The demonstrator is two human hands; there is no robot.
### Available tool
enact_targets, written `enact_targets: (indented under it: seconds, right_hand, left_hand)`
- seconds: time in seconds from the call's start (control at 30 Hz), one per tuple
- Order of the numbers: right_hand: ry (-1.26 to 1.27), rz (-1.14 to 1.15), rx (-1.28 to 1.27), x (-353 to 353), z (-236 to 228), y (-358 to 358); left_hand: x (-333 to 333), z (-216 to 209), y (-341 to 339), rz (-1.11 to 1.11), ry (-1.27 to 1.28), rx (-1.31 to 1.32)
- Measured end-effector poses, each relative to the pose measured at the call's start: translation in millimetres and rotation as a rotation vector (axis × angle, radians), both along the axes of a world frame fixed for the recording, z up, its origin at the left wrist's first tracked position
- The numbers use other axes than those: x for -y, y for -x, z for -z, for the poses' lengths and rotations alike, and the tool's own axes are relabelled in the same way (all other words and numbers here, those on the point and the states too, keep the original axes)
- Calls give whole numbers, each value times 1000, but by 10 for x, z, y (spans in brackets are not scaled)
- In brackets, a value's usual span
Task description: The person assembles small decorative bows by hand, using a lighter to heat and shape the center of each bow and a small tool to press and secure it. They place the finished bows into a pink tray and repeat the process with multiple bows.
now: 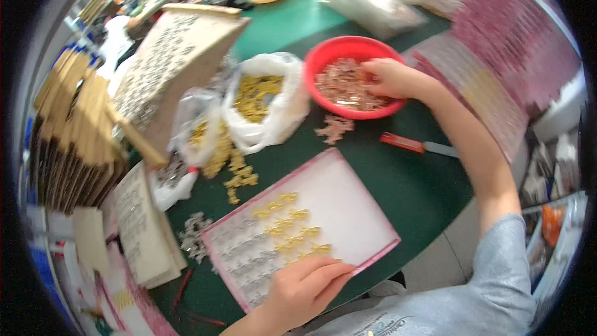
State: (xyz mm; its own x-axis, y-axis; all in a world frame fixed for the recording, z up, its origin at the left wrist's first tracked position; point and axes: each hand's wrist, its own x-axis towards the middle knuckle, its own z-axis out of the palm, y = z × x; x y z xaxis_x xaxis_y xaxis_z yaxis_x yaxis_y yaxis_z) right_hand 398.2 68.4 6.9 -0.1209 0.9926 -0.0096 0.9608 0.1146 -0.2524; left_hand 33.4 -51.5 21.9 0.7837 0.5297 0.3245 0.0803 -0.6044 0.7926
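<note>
A shallow white tray with pink edges lies at an angle before me. Rows of small silver bow-shaped pieces fill its left part, with gold bow-shaped pieces beside them. My left hand is closed over the tray's near edge, its fingers pressed together. Farther off, my right hand reaches into a red bowl of rose-gold pieces. Its fingers are curled down among them; blur and the pieces hide whether it grips any. A few loose rose-gold pieces lie just outside the bowl.
White plastic bags hold gold pieces, some spilled beside them. Loose silver pieces lie left of the tray. A red-handled tool lies below the bowl. Cards of pieces and stacked cardboard stand left; pink packed sheets lie right.
</note>
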Motion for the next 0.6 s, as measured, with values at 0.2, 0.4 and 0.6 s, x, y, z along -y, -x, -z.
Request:
enact_targets:
  seconds: [0.2, 0.4, 0.6]
  right_hand:
    - [54, 19, -25, 58, -86, 83]
    - [-16, 68, -117, 60, -110, 185]
    - [-76, 170, -293, 59, -175, 121]
  left_hand:
    - [-24, -63, 18, 26, 58, 33]
    - [-45, -43, 140, 3, 152, 74]
    - [-186, -132, 153, -57, 892, 59]
